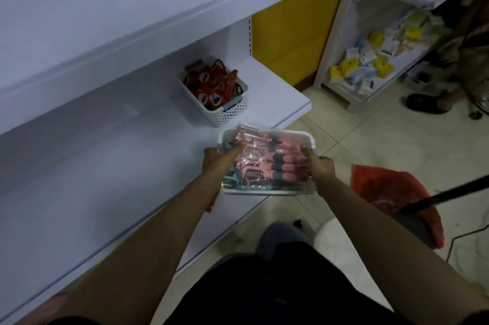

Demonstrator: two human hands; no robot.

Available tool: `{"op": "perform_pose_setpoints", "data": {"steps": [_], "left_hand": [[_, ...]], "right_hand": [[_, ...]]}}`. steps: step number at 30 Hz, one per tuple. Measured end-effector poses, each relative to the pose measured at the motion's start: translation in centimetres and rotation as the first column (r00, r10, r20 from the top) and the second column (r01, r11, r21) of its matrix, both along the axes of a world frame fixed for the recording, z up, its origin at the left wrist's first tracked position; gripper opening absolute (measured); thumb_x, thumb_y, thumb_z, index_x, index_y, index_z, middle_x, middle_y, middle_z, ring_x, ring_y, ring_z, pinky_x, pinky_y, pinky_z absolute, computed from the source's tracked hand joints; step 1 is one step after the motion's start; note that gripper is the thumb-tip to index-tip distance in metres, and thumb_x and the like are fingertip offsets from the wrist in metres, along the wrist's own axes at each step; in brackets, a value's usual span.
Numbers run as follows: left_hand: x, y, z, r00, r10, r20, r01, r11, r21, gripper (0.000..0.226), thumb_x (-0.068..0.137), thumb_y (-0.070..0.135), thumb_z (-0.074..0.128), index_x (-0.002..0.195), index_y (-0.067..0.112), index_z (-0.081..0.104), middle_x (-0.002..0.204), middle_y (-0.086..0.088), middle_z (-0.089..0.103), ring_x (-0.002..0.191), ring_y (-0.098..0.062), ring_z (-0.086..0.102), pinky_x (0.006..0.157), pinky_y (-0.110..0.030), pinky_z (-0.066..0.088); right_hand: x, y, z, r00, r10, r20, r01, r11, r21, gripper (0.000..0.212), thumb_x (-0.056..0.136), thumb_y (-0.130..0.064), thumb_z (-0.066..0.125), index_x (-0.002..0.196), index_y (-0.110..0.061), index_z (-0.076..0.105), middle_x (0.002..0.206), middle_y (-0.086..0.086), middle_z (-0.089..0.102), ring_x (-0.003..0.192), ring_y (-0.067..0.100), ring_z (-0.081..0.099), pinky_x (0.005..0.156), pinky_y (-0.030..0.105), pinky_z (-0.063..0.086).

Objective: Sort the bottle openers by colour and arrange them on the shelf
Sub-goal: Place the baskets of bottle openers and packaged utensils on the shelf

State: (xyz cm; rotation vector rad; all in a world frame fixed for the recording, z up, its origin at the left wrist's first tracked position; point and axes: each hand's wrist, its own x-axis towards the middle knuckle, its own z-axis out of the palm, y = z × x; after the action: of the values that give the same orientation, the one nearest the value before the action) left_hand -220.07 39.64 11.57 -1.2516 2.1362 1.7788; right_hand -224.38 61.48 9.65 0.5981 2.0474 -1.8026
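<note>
Bag of pink openers lies in a white basket; left hand and right hand grip the bag between them.

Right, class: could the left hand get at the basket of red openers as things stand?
Probably not yet: the left hand grips the tray of pink openers. Nothing stands on the shelf between it and the basket of red openers, so once freed it likely could.
</note>
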Motion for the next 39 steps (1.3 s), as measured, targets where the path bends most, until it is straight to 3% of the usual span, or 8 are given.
{"op": "perform_pose_setpoints", "data": {"steps": [5,11,14,19,26,29,32,39], "left_hand": [[-1.1,-0.1,-1.2,0.997,0.067,0.025,-0.069,0.991,0.112,0.062,0.068,0.054,0.076,0.102,0.005,0.061,0.101,-0.008,0.064,0.091,-0.024,0.063,0.078,-0.032,0.048],[-3.1,-0.4,-2.6,0.977,0.211,-0.012,-0.207,0.966,0.156,0.068,0.073,0.055,0.071,0.11,0.001,0.056,0.086,-0.005,0.065,0.075,-0.016,0.062,0.06,-0.025,0.046],[-4.4,-0.2,-4.0,0.962,0.266,-0.06,-0.257,0.958,0.127,0.078,0.067,0.061,0.072,0.111,0.0,0.058,0.099,-0.013,0.068,0.086,-0.024,0.065,0.076,-0.036,0.055],[-7.1,2.7,-6.7,0.872,0.442,-0.21,-0.428,0.897,0.112,0.085,0.055,0.062,0.076,0.11,-0.001,0.057,0.1,-0.016,0.067,0.09,-0.027,0.066,0.081,-0.04,0.055],[-11.2,6.8,-8.7,0.56,0.688,-0.463,-0.741,0.665,0.092,0.059,0.07,0.04,0.079,0.113,0.02,0.046,0.099,0.006,0.059,0.082,0.001,0.062,0.058,-0.01,0.046],[-11.5,7.0,-9.9,0.47,0.719,-0.512,-0.739,0.638,0.217,0.049,0.081,0.029,0.071,0.12,0.025,0.043,0.116,-0.003,0.056,0.102,-0.015,0.06,0.071,-0.02,0.051],[-11.3,7.3,-10.3,0.485,0.674,-0.558,-0.617,0.716,0.328,0.017,0.084,0.023,0.064,0.097,0.013,0.061,0.098,-0.014,0.067,0.092,-0.033,0.066,0.077,-0.046,0.055],[-11.5,10.1,-9.6,0.456,0.699,-0.551,-0.602,0.698,0.388,0.014,0.091,0.014,0.05,0.105,0.013,0.053,0.083,-0.007,0.065,0.067,-0.02,0.066,0.052,-0.027,0.052]], "right_hand": [[-4.7,-0.8,1.3,0.997,0.077,0.03,-0.079,0.995,0.064,0.048,0.088,-0.051,0.057,0.08,-0.006,0.068,0.062,0.007,0.072,0.054,0.023,0.07,0.041,0.02,0.05],[-10.7,-2.8,1.5,0.957,0.28,-0.082,-0.249,0.93,0.269,0.039,0.085,-0.05,0.064,0.082,-0.011,0.068,0.085,0.013,0.073,0.071,0.027,0.071,0.069,0.04,0.059],[-14.8,-3.5,0.4,0.917,0.381,-0.116,-0.329,0.889,0.319,0.029,0.088,-0.038,0.064,0.081,-0.01,0.068,0.082,0.013,0.073,0.068,0.026,0.071,0.064,0.041,0.06],[-22.8,-4.6,-2.0,0.704,0.694,-0.153,-0.455,0.605,0.653,0.039,0.098,-0.039,0.044,0.096,-0.004,0.063,0.098,0.019,0.069,0.089,0.035,0.065,0.071,0.032,0.049],[-30.2,-5.0,-5.2,0.371,0.859,-0.354,-0.482,0.504,0.717,0.033,0.099,-0.036,0.045,0.081,-0.01,0.053,0.071,0.009,0.057,0.065,0.026,0.053,0.058,0.032,0.037],[-32.0,-4.3,-7.6,0.291,0.879,-0.378,-0.541,0.477,0.693,0.034,0.1,-0.039,0.041,0.09,-0.008,0.052,0.082,0.015,0.062,0.072,0.032,0.058,0.063,0.041,0.047],[-32.3,-4.0,-8.3,0.294,0.874,-0.387,-0.604,0.483,0.634,0.031,0.099,-0.037,0.042,0.094,-0.008,0.05,0.08,0.014,0.06,0.07,0.029,0.058,0.062,0.038,0.051],[-31.6,-2.9,-6.4,0.31,0.835,-0.454,-0.682,0.528,0.506,0.021,0.1,-0.029,0.042,0.1,-0.011,0.053,0.078,-0.003,0.056,0.065,0.009,0.052,0.051,0.025,0.041]]}}
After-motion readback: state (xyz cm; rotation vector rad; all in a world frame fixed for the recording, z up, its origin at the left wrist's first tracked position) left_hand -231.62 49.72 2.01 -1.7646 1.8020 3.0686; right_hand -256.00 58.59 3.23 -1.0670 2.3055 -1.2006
